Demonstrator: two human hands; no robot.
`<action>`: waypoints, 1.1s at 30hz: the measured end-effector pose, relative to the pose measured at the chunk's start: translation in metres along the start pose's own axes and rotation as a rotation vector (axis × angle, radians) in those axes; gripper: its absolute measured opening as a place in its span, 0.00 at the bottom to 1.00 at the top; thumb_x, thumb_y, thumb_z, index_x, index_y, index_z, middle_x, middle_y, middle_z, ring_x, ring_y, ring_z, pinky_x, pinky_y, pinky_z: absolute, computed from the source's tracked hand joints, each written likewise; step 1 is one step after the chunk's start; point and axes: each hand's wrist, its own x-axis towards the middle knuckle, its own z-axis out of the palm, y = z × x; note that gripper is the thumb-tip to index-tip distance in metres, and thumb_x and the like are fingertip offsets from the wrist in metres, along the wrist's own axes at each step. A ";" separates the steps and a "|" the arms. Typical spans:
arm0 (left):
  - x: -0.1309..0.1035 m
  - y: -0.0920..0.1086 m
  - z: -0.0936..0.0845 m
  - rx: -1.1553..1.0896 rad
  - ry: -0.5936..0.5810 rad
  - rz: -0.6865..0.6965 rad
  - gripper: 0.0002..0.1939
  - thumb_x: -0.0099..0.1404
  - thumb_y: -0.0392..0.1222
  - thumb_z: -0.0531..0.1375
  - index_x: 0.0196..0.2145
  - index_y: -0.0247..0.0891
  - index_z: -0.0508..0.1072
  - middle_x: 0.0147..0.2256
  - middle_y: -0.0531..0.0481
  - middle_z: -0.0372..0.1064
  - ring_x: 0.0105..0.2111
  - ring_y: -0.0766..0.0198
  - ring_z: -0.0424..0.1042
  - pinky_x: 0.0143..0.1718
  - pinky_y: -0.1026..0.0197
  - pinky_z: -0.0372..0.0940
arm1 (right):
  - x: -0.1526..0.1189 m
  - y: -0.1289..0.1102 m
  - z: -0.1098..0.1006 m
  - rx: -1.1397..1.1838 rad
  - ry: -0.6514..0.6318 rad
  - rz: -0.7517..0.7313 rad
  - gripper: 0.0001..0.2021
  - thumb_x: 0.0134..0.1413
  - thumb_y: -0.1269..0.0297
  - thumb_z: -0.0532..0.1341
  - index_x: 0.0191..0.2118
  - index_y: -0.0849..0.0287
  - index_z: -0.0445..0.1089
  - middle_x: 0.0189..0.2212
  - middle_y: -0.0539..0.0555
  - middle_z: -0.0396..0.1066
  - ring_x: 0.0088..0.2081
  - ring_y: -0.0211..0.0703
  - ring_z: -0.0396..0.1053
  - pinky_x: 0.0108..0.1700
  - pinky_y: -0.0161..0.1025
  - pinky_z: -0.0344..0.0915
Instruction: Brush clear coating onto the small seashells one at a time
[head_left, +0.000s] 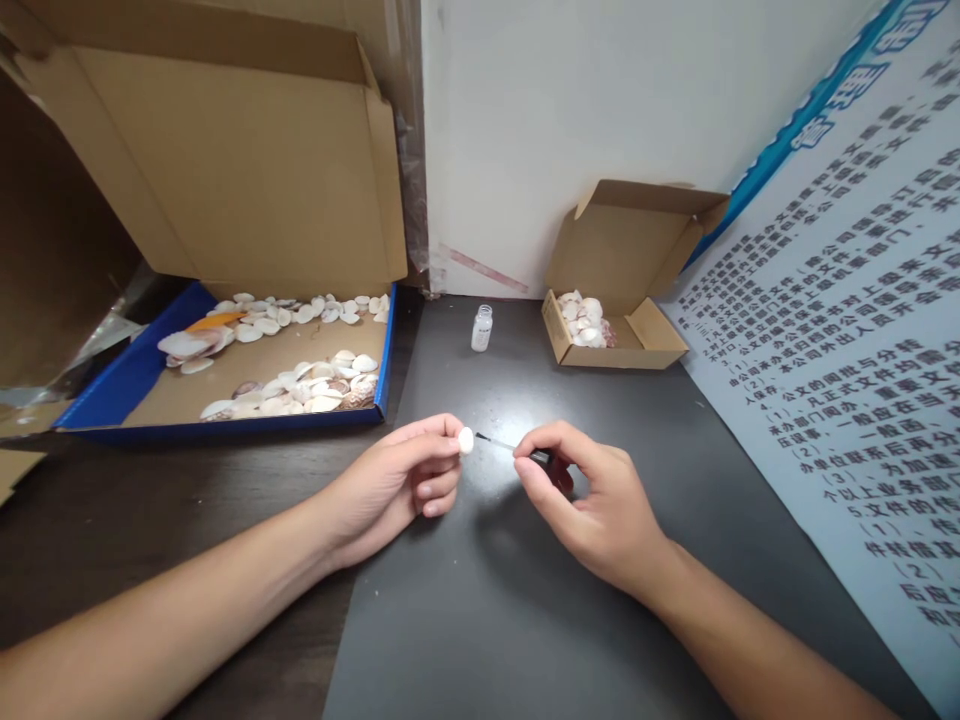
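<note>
Between the thumb and fingers of my left hand [420, 465] is a small white seashell [466, 440], held up over the dark grey mat. My right hand [589, 490] pinches the black cap of a small brush [499, 444]. The brush's dark tip points left and is close to the shell; a narrow gap shows between them. Behind both hands a small clear bottle [481, 330] stands upright without a cap, with whitish contents. Part of the black cap is hidden by my right fingers.
At the left, an open blue-edged cardboard box [225, 432] holds many shells in rows. A smaller open carton [622, 357] with shells stands back right. A white panel [600, 100] rises behind, and a printed poster [847, 400] slants along the right.
</note>
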 end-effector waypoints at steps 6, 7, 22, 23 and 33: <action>-0.001 0.000 -0.002 -0.071 -0.003 -0.007 0.09 0.65 0.33 0.57 0.27 0.37 0.63 0.21 0.60 0.44 0.20 0.71 0.44 0.21 0.68 0.48 | 0.002 0.001 0.000 0.012 -0.075 0.013 0.03 0.60 0.67 0.58 0.35 0.55 0.69 0.25 0.48 0.68 0.24 0.36 0.63 0.28 0.33 0.61; -0.001 0.000 -0.002 -0.070 -0.002 -0.006 0.09 0.65 0.33 0.56 0.27 0.37 0.64 0.21 0.60 0.44 0.20 0.71 0.44 0.21 0.68 0.48 | 0.002 0.001 0.000 -0.014 -0.073 0.022 0.03 0.60 0.67 0.58 0.35 0.56 0.68 0.25 0.48 0.68 0.24 0.36 0.63 0.27 0.33 0.60; 0.000 0.001 -0.002 -0.029 -0.015 -0.020 0.06 0.66 0.34 0.55 0.30 0.37 0.65 0.21 0.60 0.44 0.20 0.71 0.43 0.22 0.67 0.47 | 0.002 -0.002 -0.001 0.074 -0.115 0.038 0.03 0.60 0.66 0.58 0.35 0.56 0.69 0.25 0.48 0.68 0.25 0.36 0.63 0.27 0.33 0.60; 0.000 0.001 -0.002 -0.026 -0.017 -0.019 0.06 0.66 0.34 0.55 0.30 0.37 0.65 0.21 0.60 0.44 0.20 0.71 0.43 0.22 0.67 0.47 | 0.002 -0.002 -0.001 0.048 -0.113 0.042 0.04 0.59 0.67 0.58 0.35 0.56 0.69 0.25 0.48 0.68 0.24 0.36 0.63 0.27 0.33 0.60; 0.002 -0.001 -0.004 -0.021 -0.009 -0.009 0.05 0.66 0.35 0.57 0.31 0.37 0.66 0.21 0.60 0.44 0.20 0.71 0.42 0.21 0.67 0.47 | 0.003 -0.002 -0.001 0.048 -0.072 0.067 0.05 0.61 0.66 0.57 0.33 0.56 0.67 0.22 0.46 0.64 0.24 0.35 0.60 0.26 0.32 0.58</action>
